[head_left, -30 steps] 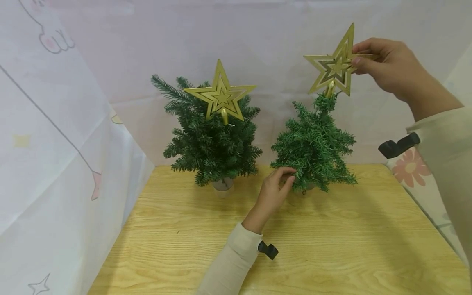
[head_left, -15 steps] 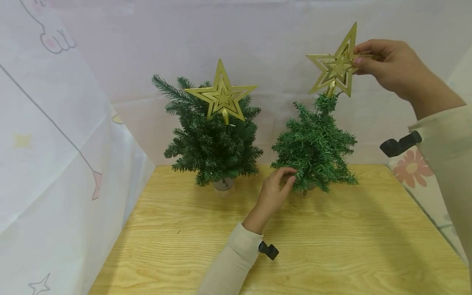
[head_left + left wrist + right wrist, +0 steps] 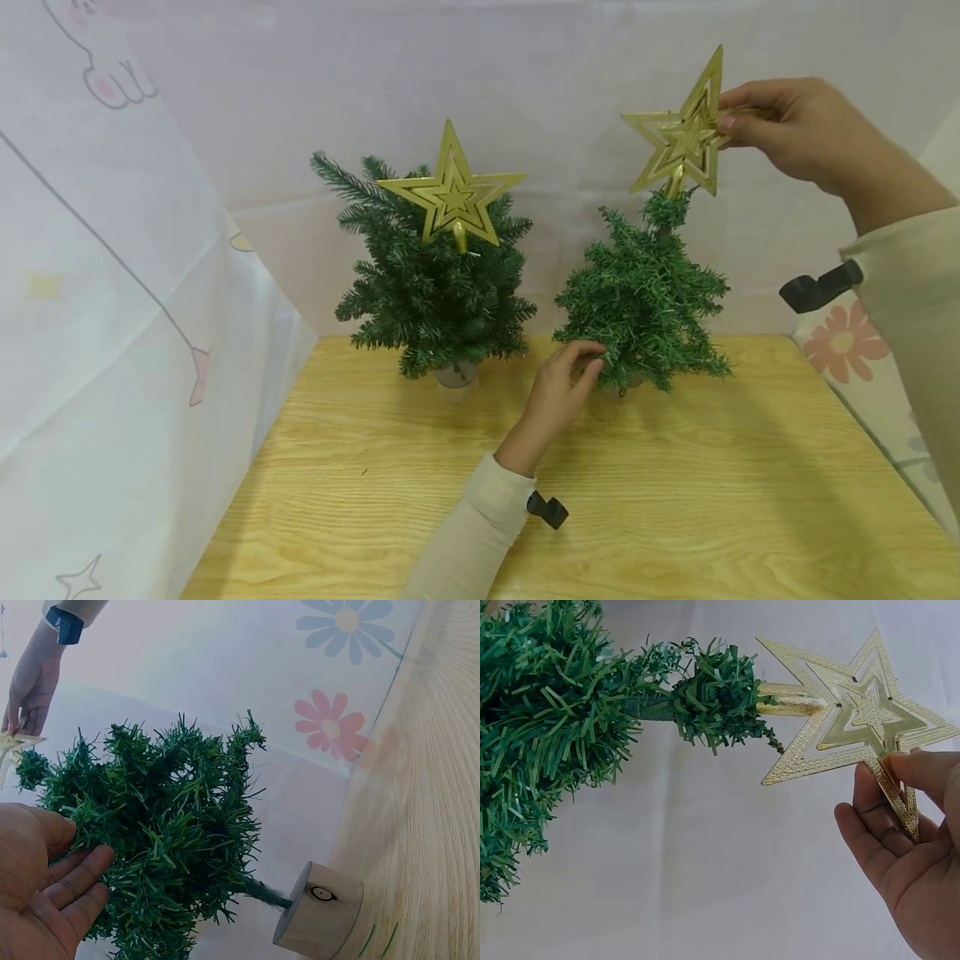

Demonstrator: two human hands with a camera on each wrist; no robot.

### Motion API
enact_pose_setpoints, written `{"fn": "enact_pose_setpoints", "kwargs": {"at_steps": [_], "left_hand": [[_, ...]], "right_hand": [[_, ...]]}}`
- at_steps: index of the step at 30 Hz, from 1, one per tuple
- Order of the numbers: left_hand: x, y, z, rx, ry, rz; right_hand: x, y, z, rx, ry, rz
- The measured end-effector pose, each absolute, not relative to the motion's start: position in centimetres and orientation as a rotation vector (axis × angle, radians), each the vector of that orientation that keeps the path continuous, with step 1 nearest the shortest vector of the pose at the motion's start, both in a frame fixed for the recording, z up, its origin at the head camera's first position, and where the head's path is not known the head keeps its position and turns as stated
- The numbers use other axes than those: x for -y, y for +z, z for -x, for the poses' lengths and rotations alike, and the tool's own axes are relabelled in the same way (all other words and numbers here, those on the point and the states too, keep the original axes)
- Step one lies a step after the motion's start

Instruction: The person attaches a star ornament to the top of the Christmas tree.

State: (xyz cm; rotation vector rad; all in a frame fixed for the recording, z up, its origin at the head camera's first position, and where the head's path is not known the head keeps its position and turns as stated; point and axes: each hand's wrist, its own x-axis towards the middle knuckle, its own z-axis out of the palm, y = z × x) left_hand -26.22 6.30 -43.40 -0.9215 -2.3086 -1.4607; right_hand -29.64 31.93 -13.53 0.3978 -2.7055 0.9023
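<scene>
A gold star topper [image 3: 686,137] stands at the tip of the right-hand small artificial Christmas tree [image 3: 645,300]. My right hand [image 3: 798,129] pinches one point of this star between thumb and fingers. In the right wrist view, the star's gold tube [image 3: 791,698] meets the foliage at the treetop, whose tip is hidden. Down at the tree's lower left branches, my left hand [image 3: 558,385] has thumb and index fingertips close together at the greenery, pinching it. The left wrist view shows that hand's other fingers [image 3: 79,889] loosely bent against the foliage.
Left of it stands a darker Christmas tree [image 3: 435,292] with another gold star [image 3: 453,196] at its top front. The right-hand tree has a round wooden base [image 3: 319,911]. Both trees are on a wood-grain table [image 3: 637,492], with a patterned cloth backdrop [image 3: 300,75] behind.
The right hand and its star tilt and shift very slightly at the treetop. The left hand keeps its place at the lower branches.
</scene>
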Motion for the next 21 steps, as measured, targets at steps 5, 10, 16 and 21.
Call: {"fn": "enact_pose_setpoints", "kwargs": {"at_steps": [5,10,16,21], "left_hand": [[-6.39,-43.35,26.23,2.310,-1.463,0.922],[-6.44,-43.32,26.25,2.323,-1.464,0.913],[-6.48,-43.35,26.22,2.332,-1.468,0.909],[-6.50,-43.25,26.19,2.336,-1.468,0.896]], "right_hand": [[-32.02,-13.46,29.59,2.702,0.921,-0.402],[-31.98,-13.61,29.51,2.677,0.921,-0.415],[-32.00,-13.95,29.33,2.656,0.931,-0.389],[-32.02,-13.98,29.21,2.627,0.972,-0.385]]}}
